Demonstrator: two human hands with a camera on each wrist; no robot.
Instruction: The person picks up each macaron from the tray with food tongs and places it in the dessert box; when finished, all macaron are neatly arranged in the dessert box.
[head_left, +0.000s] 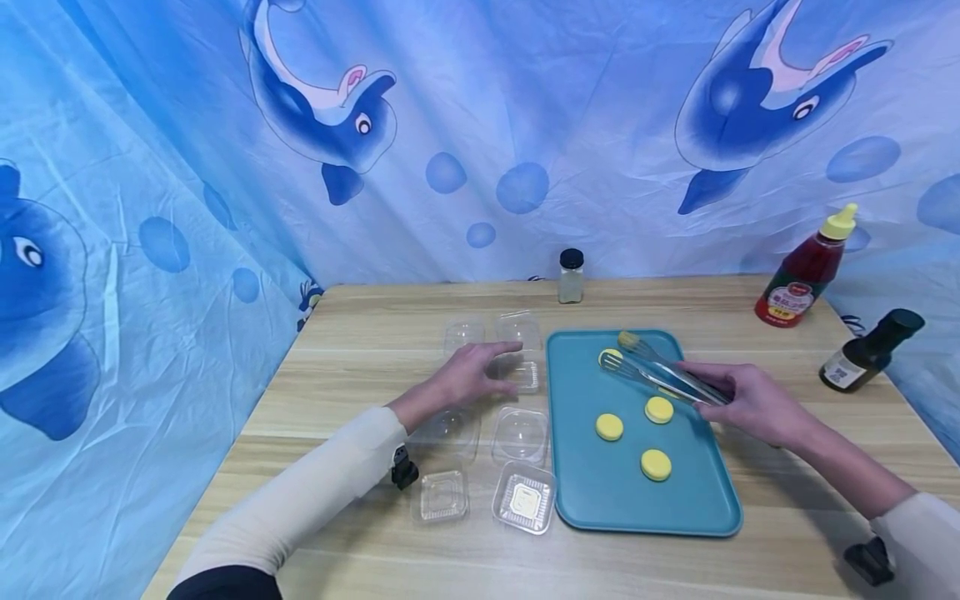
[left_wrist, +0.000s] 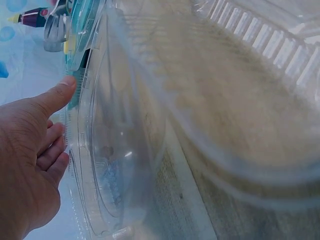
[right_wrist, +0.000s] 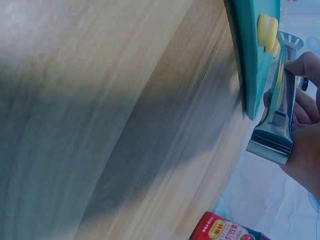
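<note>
My right hand (head_left: pixel 757 404) grips a pair of metal tongs (head_left: pixel 678 375) over the blue-green tray (head_left: pixel 585 500). The tongs' two arms are spread apart, their slotted ends near a yellow macaron (head_left: pixel 611 358) at the tray's far side. Other yellow macarons (head_left: pixel 656 465) lie nearer on the tray. In the right wrist view, the tongs (right_wrist: pixel 280 120) lie across my fingers, with a macaron (right_wrist: pixel 267 31) beyond. My left hand (head_left: pixel 472 375) hovers by a small clear plastic box (head_left: pixel 525 377), thumb and forefinger apart, holding nothing. Its other fingers (left_wrist: pixel 52 145) bend loosely in the left wrist view.
Several open clear boxes stand left of the tray, including a near one (head_left: pixel 525 497) and its lid-side neighbour (head_left: pixel 442 496). A black-capped jar (head_left: pixel 571 279) stands at the back. A red sauce bottle (head_left: pixel 798 279) and a dark bottle (head_left: pixel 862 358) stand at the right.
</note>
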